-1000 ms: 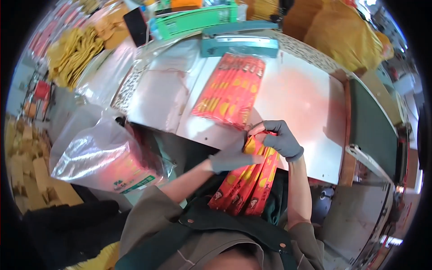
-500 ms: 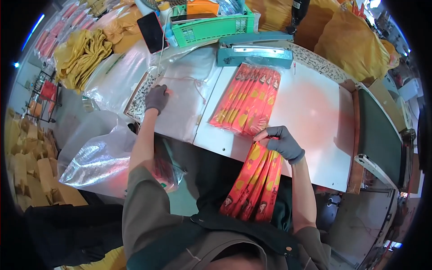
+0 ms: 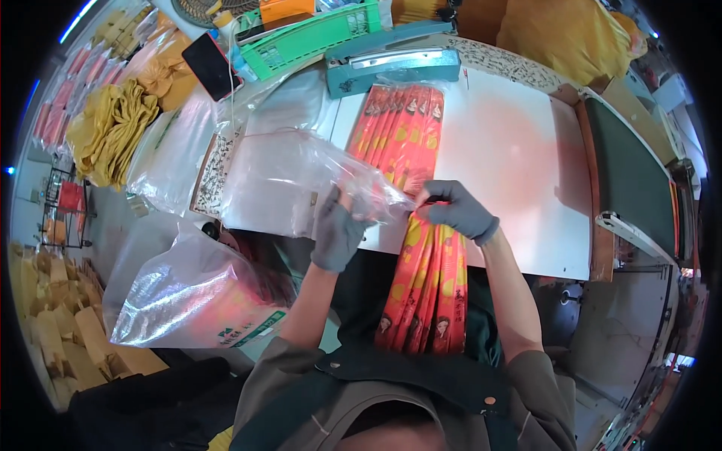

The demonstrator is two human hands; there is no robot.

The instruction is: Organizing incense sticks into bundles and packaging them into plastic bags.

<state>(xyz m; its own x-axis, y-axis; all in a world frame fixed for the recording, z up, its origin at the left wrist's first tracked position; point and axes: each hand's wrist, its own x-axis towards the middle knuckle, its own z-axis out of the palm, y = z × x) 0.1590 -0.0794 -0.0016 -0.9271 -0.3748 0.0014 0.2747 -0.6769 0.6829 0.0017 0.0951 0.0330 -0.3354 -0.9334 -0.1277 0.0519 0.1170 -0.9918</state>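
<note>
White table (image 3: 511, 218), its near edge partly hidden by the hands, clear bag (image 3: 323, 154) partly covering a red pack (image 3: 410, 128), red strips (image 3: 425, 289) hanging over the lap, dark writing too small to read, teal sealer (image 3: 395, 73) behind, right hand (image 3: 460, 213) pinching the strips' tops, left hand (image 3: 335, 234) at the bag, fingertips obscured, grip impossible to tell.

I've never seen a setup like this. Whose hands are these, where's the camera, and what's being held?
No robot here, just a person. A wide fisheye camera on the head looks down, so straight edges bend. The right hand, in a grey glove, grips a bundle of long, flat red-and-yellow printed strips. The left hand, gloved alike, touches thin, clear plastic film. On the white table are a clear-wrapped pack of similar strips and, beyond it, a long teal device.
</note>
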